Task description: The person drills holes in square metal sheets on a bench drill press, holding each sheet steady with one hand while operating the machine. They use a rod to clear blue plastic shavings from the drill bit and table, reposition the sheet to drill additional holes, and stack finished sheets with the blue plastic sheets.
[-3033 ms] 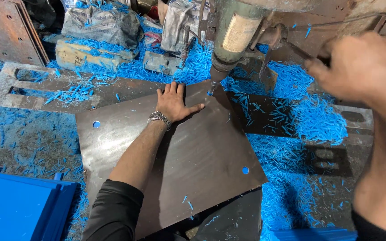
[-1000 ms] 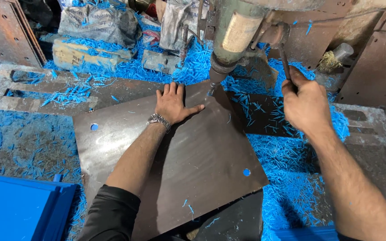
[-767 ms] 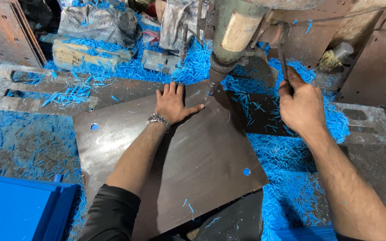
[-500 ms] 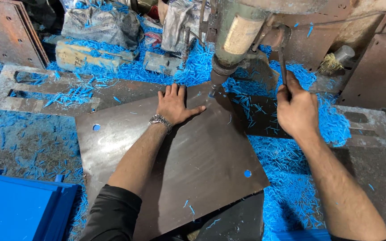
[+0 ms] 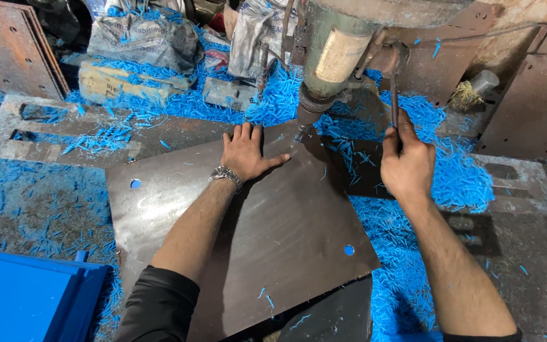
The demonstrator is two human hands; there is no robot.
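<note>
Head view: left hand (image 5: 246, 152) is lying spread, palm down, pinning the steel plate (image 5: 235, 221). Just beyond its thumb, the drill bit (image 5: 299, 132) is meeting the plate's far corner. Right hand (image 5: 406, 166) is wrapping closed around the feed lever (image 5: 394, 95). Judging by this, drilling the corner hole is underway; next, steady downward lever pressure, plate kept flat.

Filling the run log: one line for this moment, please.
left hand: flat on plate, near drill bit | right hand: grip shut on lever | bit at plate's far corner | blue shavings around
</note>
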